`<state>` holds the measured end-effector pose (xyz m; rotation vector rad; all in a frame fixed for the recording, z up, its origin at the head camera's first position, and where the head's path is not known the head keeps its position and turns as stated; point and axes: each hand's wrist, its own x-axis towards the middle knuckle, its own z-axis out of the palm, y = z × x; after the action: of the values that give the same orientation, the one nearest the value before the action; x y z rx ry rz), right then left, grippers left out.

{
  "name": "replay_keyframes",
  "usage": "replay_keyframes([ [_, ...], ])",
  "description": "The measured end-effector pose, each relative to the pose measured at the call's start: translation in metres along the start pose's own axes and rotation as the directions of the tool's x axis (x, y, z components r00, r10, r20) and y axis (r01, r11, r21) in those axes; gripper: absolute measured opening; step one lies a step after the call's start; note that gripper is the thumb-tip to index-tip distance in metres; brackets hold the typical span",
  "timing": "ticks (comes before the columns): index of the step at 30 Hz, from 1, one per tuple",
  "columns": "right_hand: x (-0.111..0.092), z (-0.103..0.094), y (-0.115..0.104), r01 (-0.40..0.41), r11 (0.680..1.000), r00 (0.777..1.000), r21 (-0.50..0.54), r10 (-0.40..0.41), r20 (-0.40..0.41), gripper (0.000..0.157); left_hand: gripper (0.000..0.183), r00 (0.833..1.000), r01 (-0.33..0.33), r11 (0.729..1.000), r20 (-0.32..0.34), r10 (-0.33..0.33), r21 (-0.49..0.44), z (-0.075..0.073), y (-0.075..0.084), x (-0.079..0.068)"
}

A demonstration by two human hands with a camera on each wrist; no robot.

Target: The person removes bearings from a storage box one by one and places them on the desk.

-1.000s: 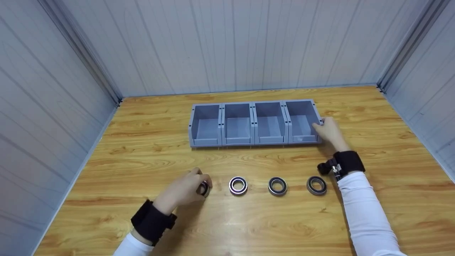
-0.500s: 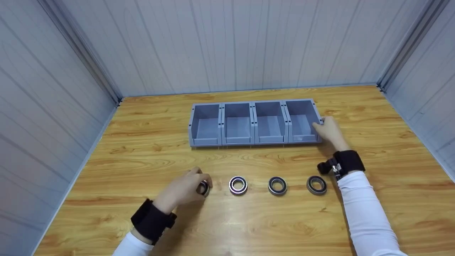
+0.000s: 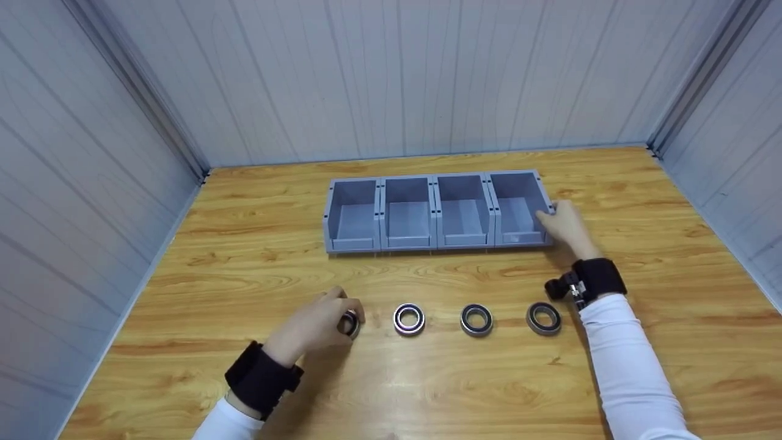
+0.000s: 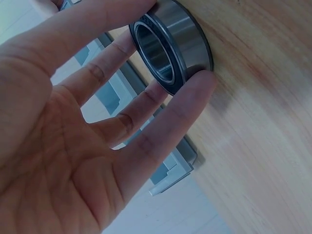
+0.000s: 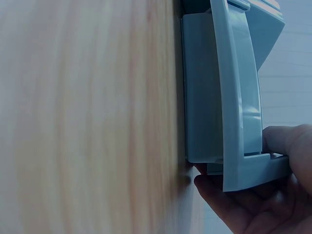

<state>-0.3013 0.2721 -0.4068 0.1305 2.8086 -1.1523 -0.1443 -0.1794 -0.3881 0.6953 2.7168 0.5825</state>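
Observation:
My left hand (image 3: 317,322) pinches a ball bearing (image 4: 178,41) by its outer ring, thumb on one side and fingertips on the other. In the head view that bearing is partly hidden by the fingers. To its right, three more bearings lie flat in a row: one with a bright face (image 3: 409,319), a dark-faced one (image 3: 476,320) and another dark-faced one (image 3: 544,318). At the right end of a joined row of grey-blue storage bins (image 3: 408,244), my right hand (image 3: 568,226) grips the side wall of the last bin (image 5: 234,97), thumb inside and fingers outside.
The wooden table (image 3: 427,391) meets a pale panel wall (image 3: 391,79) behind the bins. Side panels close it off at left and right. A black strap with a camera (image 3: 571,288) sits on the right wrist, beside the rightmost bearing.

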Motion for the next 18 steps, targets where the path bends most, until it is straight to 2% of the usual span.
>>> replay_keyframes([
  [12, 0.0004, 0.0019, 0.0018, 0.06, 0.997, 0.997, -0.043, -0.062, -0.046, 0.036, 0.034, 1.0, 0.022, 1.0, 0.006, -0.022, 0.005, 0.0008, -0.0004, -0.0019],
  [18, -0.0009, 0.0003, 0.0009, 0.035, 0.999, 0.999, -0.001, -0.035, -0.023, 0.037, 0.035, 1.0, 0.013, 1.0, 0.003, -0.013, -0.003, 0.0003, -0.0011, -0.0024],
])
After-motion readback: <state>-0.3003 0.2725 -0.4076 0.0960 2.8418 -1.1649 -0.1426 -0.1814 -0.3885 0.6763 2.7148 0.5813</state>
